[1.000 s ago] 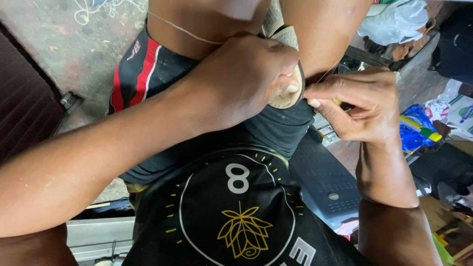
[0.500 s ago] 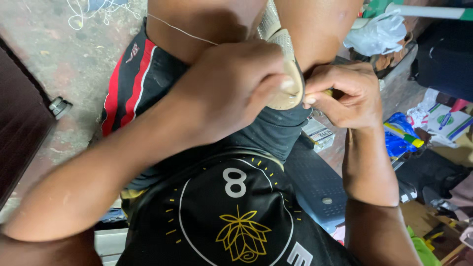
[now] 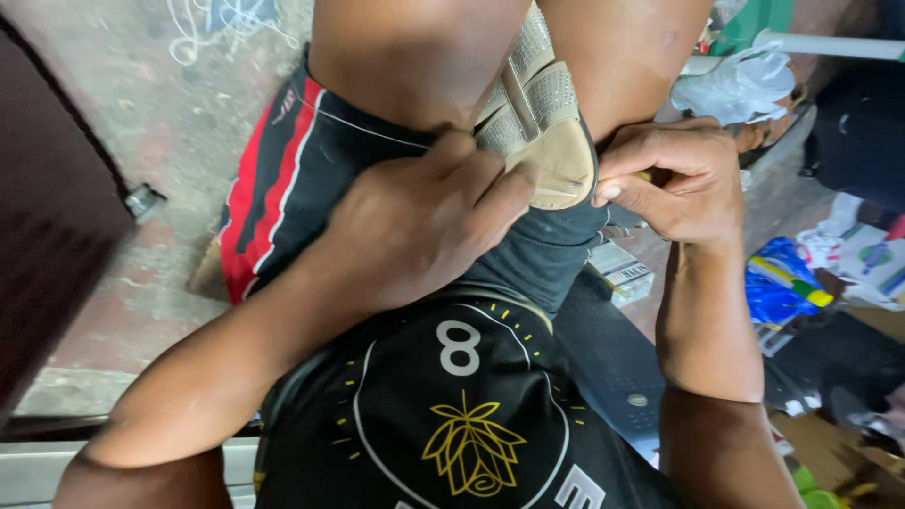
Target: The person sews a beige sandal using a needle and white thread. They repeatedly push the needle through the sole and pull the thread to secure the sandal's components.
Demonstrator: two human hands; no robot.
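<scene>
Shoe (image 3: 542, 123), pale with a perforated upper, clamped sole-up between the knees. Left hand (image 3: 415, 221) is closed over its heel end, fingers curled against the tan sole; right hand (image 3: 674, 179) pinches narrowly at the sole's edge, around a small yellowish item too hidden to identify. Compared with half a second earlier, the grip is unchanged; the view has only moved closer, suggesting work continues at the same spot.

A small flat box (image 3: 624, 270), white with dark print, lies on the floor beside the person's thigh. Further right, a crumpled blue packet (image 3: 781, 280) with yellow and red stripes lies among loose white printed papers (image 3: 872, 256). A white plastic bag (image 3: 740, 83) lies near the upper right.
</scene>
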